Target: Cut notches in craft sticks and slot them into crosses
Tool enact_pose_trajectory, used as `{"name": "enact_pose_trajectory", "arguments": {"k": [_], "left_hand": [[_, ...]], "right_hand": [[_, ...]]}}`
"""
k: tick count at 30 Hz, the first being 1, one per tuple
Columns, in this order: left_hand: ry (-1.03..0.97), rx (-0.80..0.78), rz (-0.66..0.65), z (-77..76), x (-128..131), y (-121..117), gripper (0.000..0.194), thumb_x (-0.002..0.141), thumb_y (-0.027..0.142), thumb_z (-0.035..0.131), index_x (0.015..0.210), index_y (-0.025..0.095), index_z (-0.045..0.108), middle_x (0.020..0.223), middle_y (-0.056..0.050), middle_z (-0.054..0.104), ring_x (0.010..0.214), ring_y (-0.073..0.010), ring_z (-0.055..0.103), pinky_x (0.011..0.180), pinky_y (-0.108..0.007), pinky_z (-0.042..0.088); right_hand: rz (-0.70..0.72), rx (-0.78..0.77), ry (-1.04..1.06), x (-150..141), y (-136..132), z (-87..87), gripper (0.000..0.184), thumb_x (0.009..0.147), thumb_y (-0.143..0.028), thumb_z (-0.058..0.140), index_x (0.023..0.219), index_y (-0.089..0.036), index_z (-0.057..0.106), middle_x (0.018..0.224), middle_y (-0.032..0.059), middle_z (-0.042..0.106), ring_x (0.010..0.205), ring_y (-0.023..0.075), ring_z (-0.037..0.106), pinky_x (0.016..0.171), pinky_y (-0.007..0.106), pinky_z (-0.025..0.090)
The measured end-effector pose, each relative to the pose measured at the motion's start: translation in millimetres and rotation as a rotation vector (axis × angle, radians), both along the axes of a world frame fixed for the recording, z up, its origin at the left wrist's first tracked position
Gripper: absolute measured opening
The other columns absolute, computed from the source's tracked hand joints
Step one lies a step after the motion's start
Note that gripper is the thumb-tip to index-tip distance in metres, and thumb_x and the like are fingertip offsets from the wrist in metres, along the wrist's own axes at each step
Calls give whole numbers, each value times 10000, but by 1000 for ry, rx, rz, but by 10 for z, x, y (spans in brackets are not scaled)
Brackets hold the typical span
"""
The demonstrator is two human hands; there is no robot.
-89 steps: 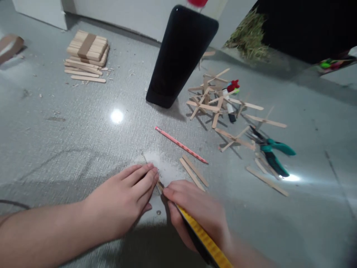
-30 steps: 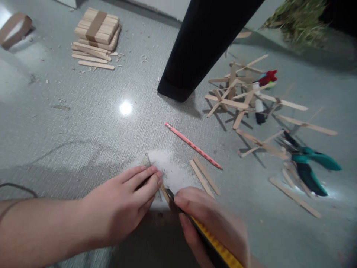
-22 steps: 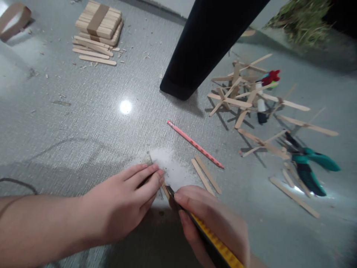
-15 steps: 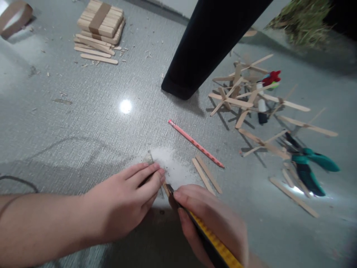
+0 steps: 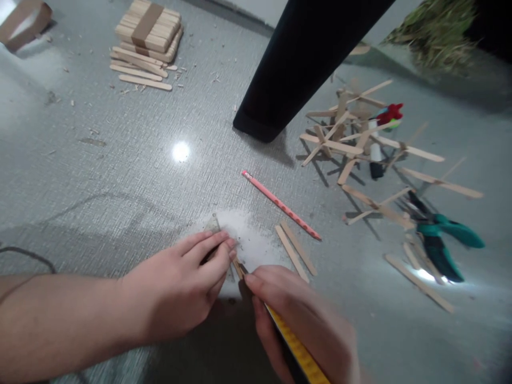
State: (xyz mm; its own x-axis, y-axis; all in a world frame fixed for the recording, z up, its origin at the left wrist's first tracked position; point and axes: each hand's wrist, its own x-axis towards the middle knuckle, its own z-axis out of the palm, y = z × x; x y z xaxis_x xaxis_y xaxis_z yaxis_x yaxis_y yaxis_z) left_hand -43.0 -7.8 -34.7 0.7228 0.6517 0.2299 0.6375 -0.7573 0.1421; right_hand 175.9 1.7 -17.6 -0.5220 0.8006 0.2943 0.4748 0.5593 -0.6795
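My left hand [image 5: 180, 288] presses its closed fingers down on a wooden craft stick [image 5: 237, 266] at the table's near edge. Under those fingertips a clear plastic piece, perhaps a ruler [image 5: 214, 223], shows its corner. My right hand [image 5: 308, 314] is wrapped round a yellow and black utility knife [image 5: 299, 349]. The knife's front end meets the stick just right of my left fingertips; the blade's exact contact is hard to make out. Two loose craft sticks [image 5: 292, 253] lie beyond my right hand, and a pink pencil [image 5: 280, 204] lies above them.
A banded stack of craft sticks [image 5: 154, 29] sits far left. A dark post [image 5: 296, 74] stands at the back. To the right are crossed-stick pieces [image 5: 332, 141], a white glue-like tube [image 5: 375, 149] and green-handled pliers [image 5: 440, 240]. A whitish patch [image 5: 256, 240] marks the table.
The right hand and knife have shifted slightly left and down along the stick. My left hand stays pressed in place. The whole view has shifted a little.
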Motion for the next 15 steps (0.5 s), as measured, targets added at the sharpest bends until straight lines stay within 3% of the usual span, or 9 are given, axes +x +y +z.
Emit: {"name": "enact_pose_trajectory", "arguments": {"k": [5, 11, 15], "left_hand": [[-60, -85, 52, -23, 11, -9, 392, 957, 95, 488, 1309, -15, 619, 1341, -130, 680, 1290, -289, 612, 1151, -413, 462], [-25, -142, 27, -2, -18, 0, 413, 989, 125, 407, 1332, 18, 610, 1416, -149, 633, 1338, -265, 584, 1174, -381, 446], [10, -102, -17, -17, -32, -11, 429, 984, 183, 436, 1325, 14, 635, 1433, -160, 612, 1375, -311, 536, 1232, -410, 366]], "right_hand": [[-5, -13, -16, 50, -73, -11, 270, 901, -39, 548, 1064, -234, 642, 824, 47, 735, 821, 216, 754, 592, 274, 615], [7, -23, 51, 76, -42, -29, 343, 857, 6, 553, 1122, -201, 618, 812, 41, 724, 777, 195, 748, 605, 254, 610], [38, -41, 82, 84, 18, -6, 339, 816, 22, 534, 1062, -198, 612, 830, 37, 721, 786, 167, 742, 674, 231, 616]]}}
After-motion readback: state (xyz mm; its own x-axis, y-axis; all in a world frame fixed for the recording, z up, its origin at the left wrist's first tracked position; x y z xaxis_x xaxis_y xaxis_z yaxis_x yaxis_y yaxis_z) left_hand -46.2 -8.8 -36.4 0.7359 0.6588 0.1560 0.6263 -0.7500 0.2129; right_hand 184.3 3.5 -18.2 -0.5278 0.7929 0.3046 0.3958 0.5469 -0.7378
